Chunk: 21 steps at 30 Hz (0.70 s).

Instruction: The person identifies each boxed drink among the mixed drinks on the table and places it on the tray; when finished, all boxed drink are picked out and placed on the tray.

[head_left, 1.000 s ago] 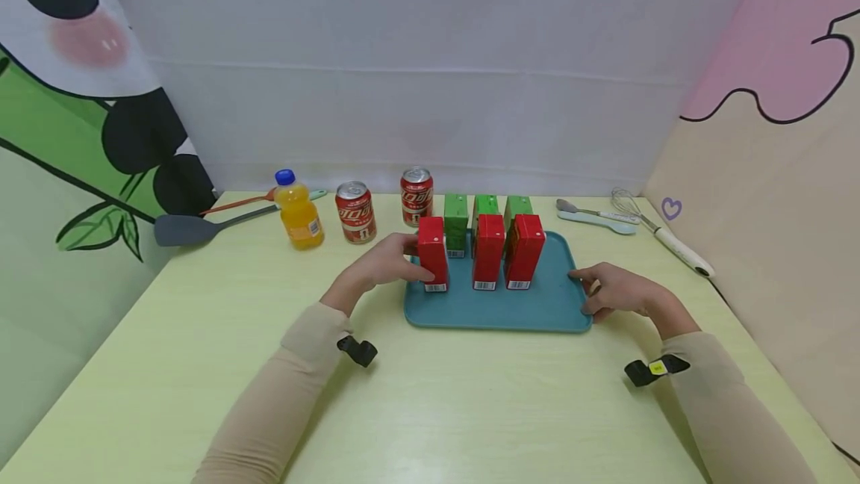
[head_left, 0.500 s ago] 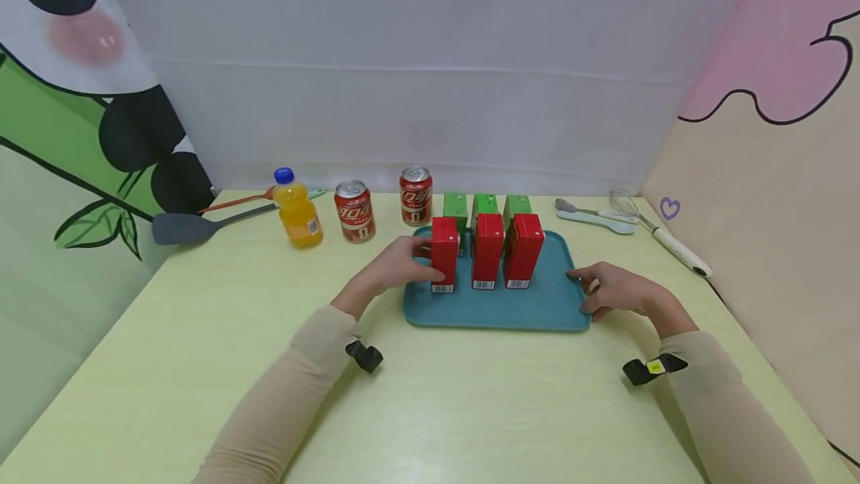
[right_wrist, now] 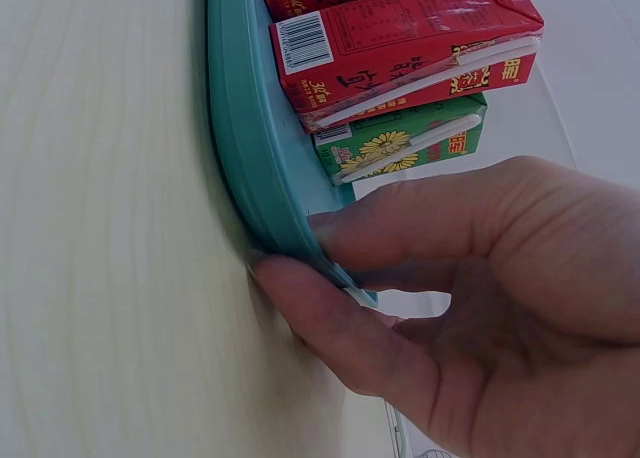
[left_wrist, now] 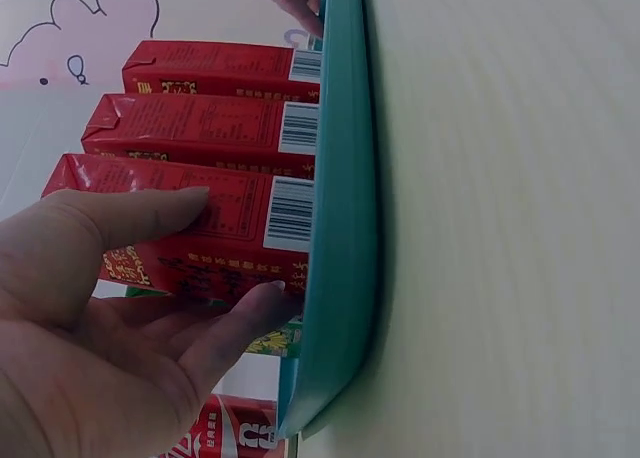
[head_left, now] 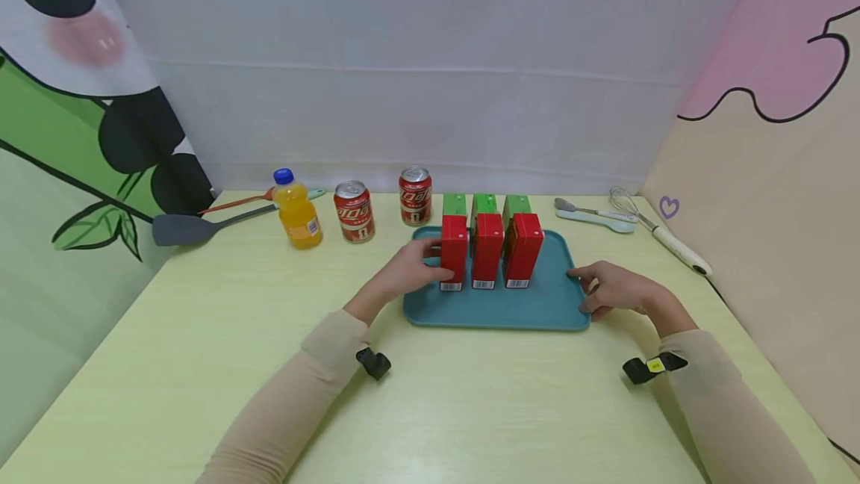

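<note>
My left hand grips the leftmost red drink carton, thumb on its near face and fingers along its left side. That carton stands upright on the blue-green tray, close beside two more red cartons, the middle one and the right one. Behind them is a row of three green cartons, partly hidden by the red ones. At the tray's right edge, my right hand pinches the rim between thumb and fingers; the right wrist view shows this grip on the tray wall.
Two red soda cans and an orange juice bottle stand left of the tray. Farther left lies a grey spatula. A whisk and a light blue utensil lie at the back right, near the wall.
My left hand has slid the leftmost red carton to the right across the tray, close to the middle red one and in front of a green one. The right hand has stayed at the rim.
</note>
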Each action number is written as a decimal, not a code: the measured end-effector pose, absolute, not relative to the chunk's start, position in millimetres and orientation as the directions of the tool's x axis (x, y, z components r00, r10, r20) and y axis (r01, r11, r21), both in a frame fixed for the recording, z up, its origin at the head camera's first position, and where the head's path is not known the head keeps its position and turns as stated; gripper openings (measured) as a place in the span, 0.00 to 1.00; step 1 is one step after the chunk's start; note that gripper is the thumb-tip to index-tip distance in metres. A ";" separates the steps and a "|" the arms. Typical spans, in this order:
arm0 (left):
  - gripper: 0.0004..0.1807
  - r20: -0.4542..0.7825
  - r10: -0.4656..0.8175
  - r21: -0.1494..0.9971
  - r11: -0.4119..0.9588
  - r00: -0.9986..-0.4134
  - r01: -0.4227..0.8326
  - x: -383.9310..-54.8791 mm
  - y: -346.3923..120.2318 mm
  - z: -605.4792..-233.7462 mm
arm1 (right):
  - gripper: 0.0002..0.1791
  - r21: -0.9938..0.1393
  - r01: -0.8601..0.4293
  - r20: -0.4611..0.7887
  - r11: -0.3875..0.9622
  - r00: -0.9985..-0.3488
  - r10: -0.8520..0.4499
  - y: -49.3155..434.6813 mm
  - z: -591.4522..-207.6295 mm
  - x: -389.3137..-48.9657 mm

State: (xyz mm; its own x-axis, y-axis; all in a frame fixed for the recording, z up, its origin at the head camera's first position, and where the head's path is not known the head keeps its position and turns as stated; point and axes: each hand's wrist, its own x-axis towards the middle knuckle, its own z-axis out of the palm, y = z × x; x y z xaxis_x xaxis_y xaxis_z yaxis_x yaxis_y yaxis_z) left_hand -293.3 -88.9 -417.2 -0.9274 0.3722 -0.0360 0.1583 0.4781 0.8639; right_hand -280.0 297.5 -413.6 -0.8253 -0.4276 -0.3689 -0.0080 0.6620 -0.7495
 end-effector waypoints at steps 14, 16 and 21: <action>0.36 -0.035 0.352 0.837 0.522 -0.935 0.165 -294.1 -85.2 -416.0 | 0.42 -0.747 0.000 -0.376 0.665 -0.824 -0.423 296.0 -413.8 -281.2; 0.36 -0.035 0.345 0.836 0.525 -0.938 0.161 -293.9 -84.9 -416.2 | 0.42 -0.749 0.000 -0.375 0.662 -0.824 -0.424 296.1 -413.8 -281.0; 0.36 -0.038 0.334 0.831 0.534 -0.942 0.156 -293.9 -84.9 -416.9 | 0.42 -0.749 0.001 -0.378 0.662 -0.822 -0.427 296.8 -414.1 -280.9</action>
